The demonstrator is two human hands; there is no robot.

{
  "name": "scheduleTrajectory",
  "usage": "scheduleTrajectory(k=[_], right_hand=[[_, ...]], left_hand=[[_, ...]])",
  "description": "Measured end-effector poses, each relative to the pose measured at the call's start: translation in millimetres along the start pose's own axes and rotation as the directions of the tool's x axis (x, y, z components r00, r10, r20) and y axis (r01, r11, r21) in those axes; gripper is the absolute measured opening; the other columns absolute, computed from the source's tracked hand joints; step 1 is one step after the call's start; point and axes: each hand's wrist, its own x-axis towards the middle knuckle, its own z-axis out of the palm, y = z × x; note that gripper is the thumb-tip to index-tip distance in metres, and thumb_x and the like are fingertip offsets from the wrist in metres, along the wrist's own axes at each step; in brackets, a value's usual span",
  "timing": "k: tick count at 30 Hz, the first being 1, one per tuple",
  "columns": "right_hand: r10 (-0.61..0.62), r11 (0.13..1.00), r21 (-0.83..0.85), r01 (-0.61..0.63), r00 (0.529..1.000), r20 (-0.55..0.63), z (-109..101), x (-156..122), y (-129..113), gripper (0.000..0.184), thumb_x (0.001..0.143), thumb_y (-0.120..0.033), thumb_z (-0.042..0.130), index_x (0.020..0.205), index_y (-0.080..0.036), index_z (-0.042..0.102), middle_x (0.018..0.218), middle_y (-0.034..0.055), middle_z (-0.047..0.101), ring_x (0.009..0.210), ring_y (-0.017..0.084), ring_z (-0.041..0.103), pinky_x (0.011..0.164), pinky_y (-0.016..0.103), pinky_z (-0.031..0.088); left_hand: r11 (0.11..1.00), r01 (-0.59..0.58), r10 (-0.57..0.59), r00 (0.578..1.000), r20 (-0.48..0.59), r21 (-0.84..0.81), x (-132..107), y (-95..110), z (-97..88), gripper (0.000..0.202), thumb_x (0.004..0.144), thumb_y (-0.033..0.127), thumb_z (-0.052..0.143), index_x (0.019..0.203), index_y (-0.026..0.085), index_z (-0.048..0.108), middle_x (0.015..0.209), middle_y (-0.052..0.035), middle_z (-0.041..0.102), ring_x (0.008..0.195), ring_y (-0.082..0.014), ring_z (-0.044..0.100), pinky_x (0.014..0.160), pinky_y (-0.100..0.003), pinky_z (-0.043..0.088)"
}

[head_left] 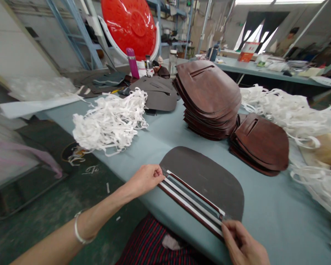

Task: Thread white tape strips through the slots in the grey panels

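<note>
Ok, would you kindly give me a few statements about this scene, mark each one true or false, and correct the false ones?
1. The left hand wears a bangle on its wrist. True.
2. The left hand and the right hand both touch the same dark leather panel. True.
3. The tall stack of brown leather panels stands on the floor. False: the tall stack of brown leather panels stands on the blue-grey table.
4. The magenta bottle lies on its side. False: the magenta bottle stands upright.
</note>
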Motion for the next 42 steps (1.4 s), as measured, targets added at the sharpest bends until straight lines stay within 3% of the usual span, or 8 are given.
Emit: scheduleTrajectory(k=[15, 17, 19, 23, 28, 30, 35, 42], right_hand=[[0.079, 0.997, 0.021, -0.079, 0.997, 0.023, 2.0, 2.1, -2.1, 0.037, 0.084, -0.055, 0.046, 0.075, -0.023, 0.061, 0.056, -0.0037, 0.059, 0.051, 0.011, 0.056, 0.051, 0.017, 0.043], [0.098, 0.995, 0.029, -0.099, 0.995, 0.023, 0.9, 2.9, -3.6, 0.039, 0.083, -0.057, 0.046, 0.073, -0.022, 0.060, 0.055, -0.0031, 0.058, 0.050, 0.012, 0.054, 0.050, 0.018, 0.041], [0.125, 0.991, 0.042, -0.126, 0.992, 0.024, -2.5, 2.9, -7.2, 0.041, 0.082, -0.058, 0.047, 0.070, -0.021, 0.059, 0.054, -0.0024, 0.057, 0.049, 0.012, 0.052, 0.049, 0.020, 0.039], [0.162, 0.980, 0.106, -0.167, 0.985, 0.057, -12.3, 1.9, -15.8, 0.036, 0.085, -0.050, 0.046, 0.069, -0.020, 0.058, 0.057, -0.0014, 0.056, 0.054, 0.013, 0.051, 0.052, 0.022, 0.036], [0.240, 0.965, 0.098, -0.244, 0.969, 0.057, -15.5, 1.6, -17.5, 0.025, 0.084, -0.036, 0.048, 0.067, -0.020, 0.056, 0.053, -0.0038, 0.050, 0.051, 0.011, 0.046, 0.051, 0.023, 0.030], [0.254, 0.962, 0.092, -0.257, 0.966, 0.041, -14.3, 1.6, -17.0, 0.023, 0.084, -0.033, 0.048, 0.066, -0.020, 0.056, 0.053, -0.0043, 0.050, 0.051, 0.011, 0.046, 0.052, 0.023, 0.030], [0.293, 0.955, 0.046, -0.294, 0.956, 0.017, -11.7, 4.3, -19.5, 0.017, 0.081, -0.029, 0.051, 0.067, -0.021, 0.056, 0.053, -0.0042, 0.053, 0.052, 0.011, 0.048, 0.052, 0.022, 0.028], [0.334, 0.930, -0.151, -0.335, 0.942, -0.035, -10.7, 6.1, -27.3, 0.009, 0.079, -0.022, 0.055, 0.071, -0.020, 0.056, 0.055, -0.0040, 0.055, 0.052, 0.011, 0.050, 0.053, 0.023, 0.028]], left_hand=[[0.997, 0.047, -0.047, 0.999, -0.004, 0.060, 6.7, -3.1, 5.3, 0.015, 0.077, 0.030, 0.054, 0.074, 0.019, 0.062, 0.064, 0.0009, 0.062, 0.061, -0.0144, 0.057, 0.057, -0.024, 0.036], [0.995, 0.034, -0.030, 0.998, -0.050, 0.094, 3.9, -1.6, 8.6, 0.011, 0.078, 0.028, 0.054, 0.077, 0.019, 0.060, 0.068, 0.0006, 0.061, 0.064, -0.0151, 0.056, 0.059, -0.026, 0.037], [0.984, -0.055, 0.080, 0.987, -0.142, 0.169, -1.6, 0.1, 14.5, 0.008, 0.081, 0.024, 0.053, 0.084, 0.019, 0.057, 0.078, -0.0009, 0.061, 0.072, -0.0162, 0.056, 0.065, -0.027, 0.039], [0.864, -0.271, 0.383, 0.900, -0.206, 0.424, -17.0, 0.3, 28.6, 0.014, 0.089, 0.017, 0.043, 0.092, 0.018, 0.057, 0.091, -0.0050, 0.059, 0.086, -0.0208, 0.055, 0.079, -0.034, 0.042], [0.701, -0.363, 0.513, 0.854, -0.081, 0.614, -33.7, -8.3, 36.3, 0.033, 0.087, 0.008, 0.041, 0.116, 0.015, 0.055, 0.111, -0.0112, 0.058, 0.099, -0.0266, 0.054, 0.083, -0.040, 0.044], [0.639, -0.384, 0.531, 0.847, -0.021, 0.666, -40.0, -11.1, 38.3, 0.045, 0.085, 0.004, 0.038, 0.127, 0.016, 0.051, 0.119, -0.0137, 0.055, 0.104, -0.0288, 0.052, 0.083, -0.042, 0.045], [0.519, -0.345, 0.503, 0.863, 0.047, 0.782, -52.7, -9.6, 47.8, 0.072, 0.081, -0.004, 0.037, 0.143, 0.031, 0.032, 0.132, -0.0170, 0.045, 0.114, -0.0333, 0.049, 0.082, -0.043, 0.046], [0.491, -0.305, 0.477, 0.878, 0.041, 0.816, -58.4, -1.2, 51.7, 0.070, 0.083, -0.002, 0.038, 0.143, 0.033, 0.032, 0.135, -0.0193, 0.043, 0.116, -0.0340, 0.049, 0.083, -0.043, 0.046]])
